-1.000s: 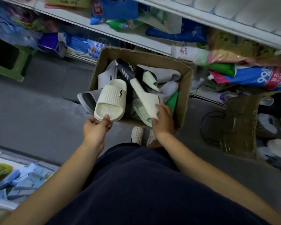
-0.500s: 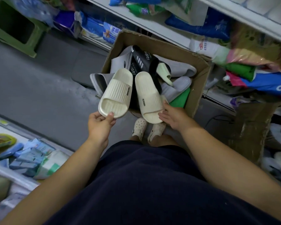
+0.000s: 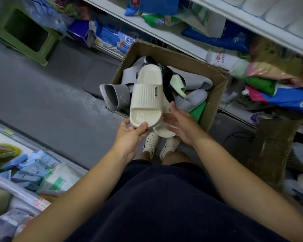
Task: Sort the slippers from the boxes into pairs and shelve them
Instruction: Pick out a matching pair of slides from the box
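Observation:
A cream ribbed slipper (image 3: 146, 95) lies on top of its cream mate (image 3: 164, 131), which shows only at its lower end. My left hand (image 3: 132, 135) pinches the top slipper's near end between thumb and fingers. My right hand (image 3: 180, 124) holds the lower slipper from the right, thumb on its edge. Both are held over the near side of a cardboard box (image 3: 215, 84) with several loose slippers: a grey one (image 3: 115, 96) hanging over the left rim, a black one (image 3: 164, 70), a pale green one (image 3: 178, 84), light grey ones (image 3: 192, 98).
White shelves (image 3: 173, 37) with packaged goods run behind the box. A green stool (image 3: 24, 34) stands at the far left on the grey floor. A second box (image 3: 276, 151) with slippers is at the right. A display of packets (image 3: 24, 172) sits at the lower left.
The two cream slippers were side by side half a second ago; now the left one lies stacked over the right one. Both hands have come closer together.

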### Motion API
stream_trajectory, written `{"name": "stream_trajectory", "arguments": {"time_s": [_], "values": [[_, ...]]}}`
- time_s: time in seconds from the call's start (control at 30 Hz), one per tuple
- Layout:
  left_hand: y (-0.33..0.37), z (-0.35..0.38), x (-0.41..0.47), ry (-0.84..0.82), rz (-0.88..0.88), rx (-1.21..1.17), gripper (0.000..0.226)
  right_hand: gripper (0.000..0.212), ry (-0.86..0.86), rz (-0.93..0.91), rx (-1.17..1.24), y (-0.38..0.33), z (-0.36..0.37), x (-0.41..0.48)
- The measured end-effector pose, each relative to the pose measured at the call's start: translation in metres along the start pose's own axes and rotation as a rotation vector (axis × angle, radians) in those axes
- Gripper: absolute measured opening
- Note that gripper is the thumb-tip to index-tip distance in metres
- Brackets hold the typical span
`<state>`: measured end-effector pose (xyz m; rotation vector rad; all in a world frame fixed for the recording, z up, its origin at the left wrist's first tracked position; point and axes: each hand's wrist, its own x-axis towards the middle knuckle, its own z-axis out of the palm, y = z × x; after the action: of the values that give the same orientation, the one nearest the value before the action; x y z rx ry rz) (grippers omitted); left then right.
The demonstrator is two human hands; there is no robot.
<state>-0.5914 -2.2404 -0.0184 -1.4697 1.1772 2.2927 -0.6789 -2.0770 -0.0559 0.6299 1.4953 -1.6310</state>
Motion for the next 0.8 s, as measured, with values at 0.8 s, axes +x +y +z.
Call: {"name": "stream_trajectory", "arguments": {"time_s": [0.8], "values": [[-0.09,0.047,0.065,0.055,-0.442,0.223,0.022,0.045,0.364,0.097,0.308,0.06,-0.105,-0.049]]}}
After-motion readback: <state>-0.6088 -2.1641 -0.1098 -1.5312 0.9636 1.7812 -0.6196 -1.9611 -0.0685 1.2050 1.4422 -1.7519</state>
